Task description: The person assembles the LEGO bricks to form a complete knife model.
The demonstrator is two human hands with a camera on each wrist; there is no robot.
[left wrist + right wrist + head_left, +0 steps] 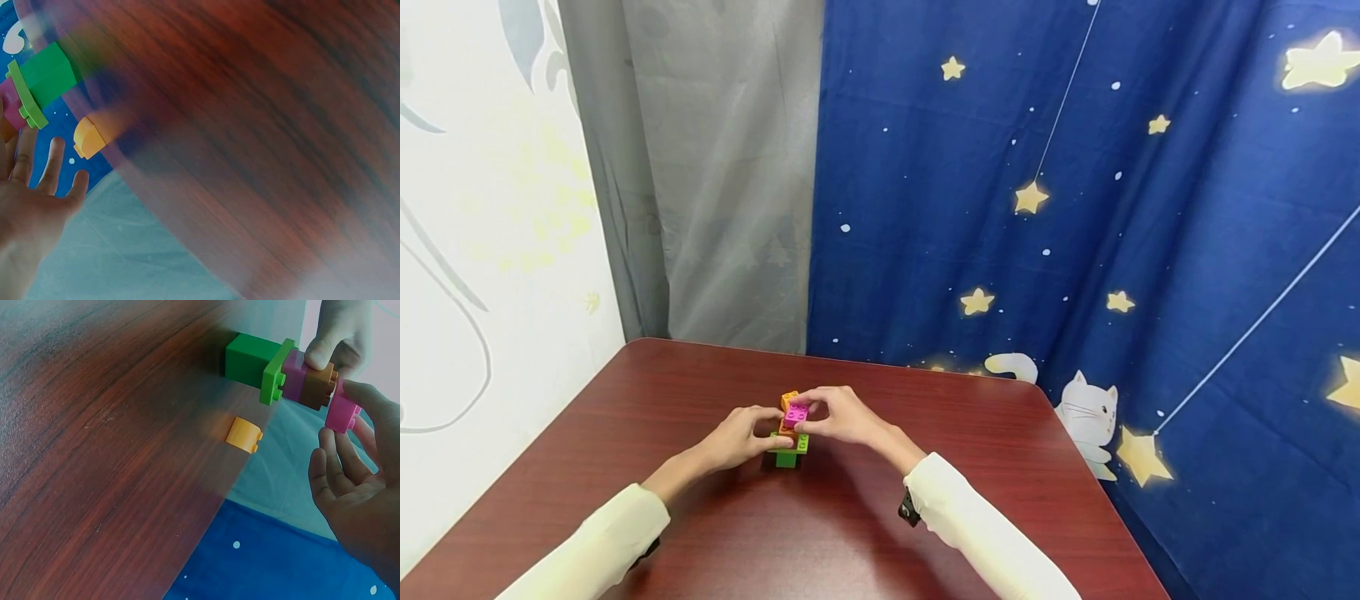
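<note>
A small tower of toy building bricks stands on the table: a dark green brick (pixel 252 360) at the bottom, a light green plate (pixel 802 444), a purple brick (pixel 292 375), then a brown brick (pixel 317 387). My left hand (pixel 735 439) grips the tower from the left, its thumb on the brown brick. With thumb and fingers, my right hand (pixel 847 417) pinches a pink brick (pixel 343 411) at the tower's top. In the right wrist view the pink brick tilts against the brown one's studs; whether they are joined I cannot tell.
Behind the tower, an orange brick with a rounded side (pixel 244 435) rests on the reddish-brown table (pixel 715 542). A grey curtain (pixel 730 167) and a blue starry curtain (pixel 910 208) hang beyond the far edge. A white patterned surface (pixel 490 250) rises at the left.
</note>
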